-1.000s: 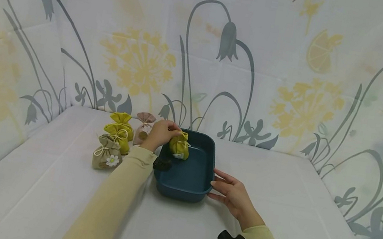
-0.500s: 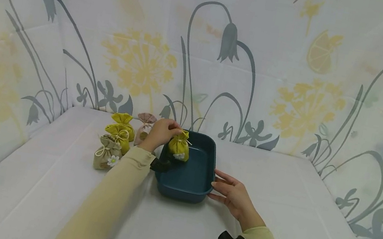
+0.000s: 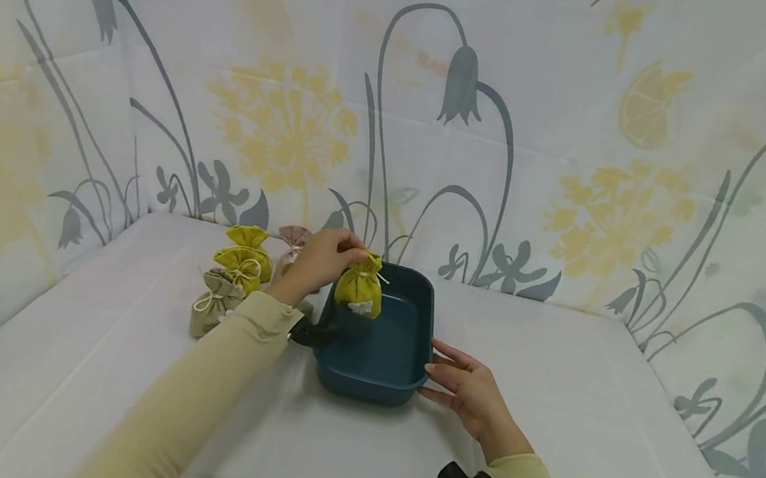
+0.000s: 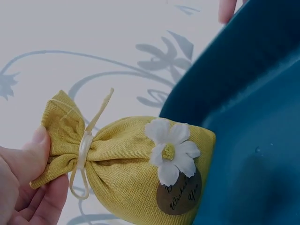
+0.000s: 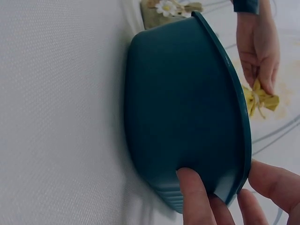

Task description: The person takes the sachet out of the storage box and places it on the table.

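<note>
My left hand [image 3: 320,264] pinches the gathered neck of a yellow drawstring pouch [image 3: 360,292]. In the left wrist view the pouch [image 4: 136,164] lies sideways, showing a pale tie cord, a white fabric flower and a round brown label. It overlaps the back left part of a dark teal rectangular dish [image 3: 368,393] in the head view. My right hand [image 3: 471,393] rests on the dish's right side, fingers spread against the outer wall. In the right wrist view those fingers [image 5: 193,194] touch the wall and rim of the dish [image 5: 187,103].
Left of the dish stand two more yellow pouches [image 3: 246,271], a beige pouch [image 3: 206,315] and a pink pouch [image 3: 293,236], partly hidden by my left hand. A white cloth covers the table [image 3: 330,467]. A flower-printed curtain [image 3: 553,174] rises behind.
My left hand has lifted the yellow pouch slightly, and its left forearm has swung a little to the left. The right hand stays against the dish.
</note>
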A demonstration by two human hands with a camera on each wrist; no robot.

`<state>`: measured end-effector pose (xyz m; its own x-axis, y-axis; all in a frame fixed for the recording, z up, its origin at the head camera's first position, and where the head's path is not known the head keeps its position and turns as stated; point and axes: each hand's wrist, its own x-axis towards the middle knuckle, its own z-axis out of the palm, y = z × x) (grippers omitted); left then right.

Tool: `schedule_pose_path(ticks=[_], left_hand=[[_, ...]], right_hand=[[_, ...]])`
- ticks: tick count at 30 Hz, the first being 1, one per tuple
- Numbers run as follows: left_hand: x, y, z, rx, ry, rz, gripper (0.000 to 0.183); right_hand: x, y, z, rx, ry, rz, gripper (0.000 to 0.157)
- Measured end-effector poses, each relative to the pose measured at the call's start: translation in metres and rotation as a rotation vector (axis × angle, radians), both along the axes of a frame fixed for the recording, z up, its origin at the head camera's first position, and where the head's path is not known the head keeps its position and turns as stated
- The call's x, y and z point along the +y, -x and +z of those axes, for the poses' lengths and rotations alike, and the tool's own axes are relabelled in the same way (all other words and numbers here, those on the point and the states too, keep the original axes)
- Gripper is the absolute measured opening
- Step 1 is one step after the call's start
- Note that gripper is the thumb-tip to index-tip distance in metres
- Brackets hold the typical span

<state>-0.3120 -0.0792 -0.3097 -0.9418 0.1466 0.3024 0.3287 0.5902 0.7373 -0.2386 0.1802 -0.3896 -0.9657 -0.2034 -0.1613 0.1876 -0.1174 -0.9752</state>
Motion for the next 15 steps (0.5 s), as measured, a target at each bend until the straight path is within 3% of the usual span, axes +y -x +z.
schedule_pose_path(ticks=[11,15], left_hand=[[-0.008,-0.022,0.014,0.023,0.007,-0.003,0.021],[-0.012,-0.029,0.020,0.036,-0.028,-0.034,0.020]], right_hand=[[0.000,0.000,0.001,-0.003,-0.008,0.003,0.052],[-0.001,-0.001,0.001,-0.009,-0.007,-0.005,0.052]])
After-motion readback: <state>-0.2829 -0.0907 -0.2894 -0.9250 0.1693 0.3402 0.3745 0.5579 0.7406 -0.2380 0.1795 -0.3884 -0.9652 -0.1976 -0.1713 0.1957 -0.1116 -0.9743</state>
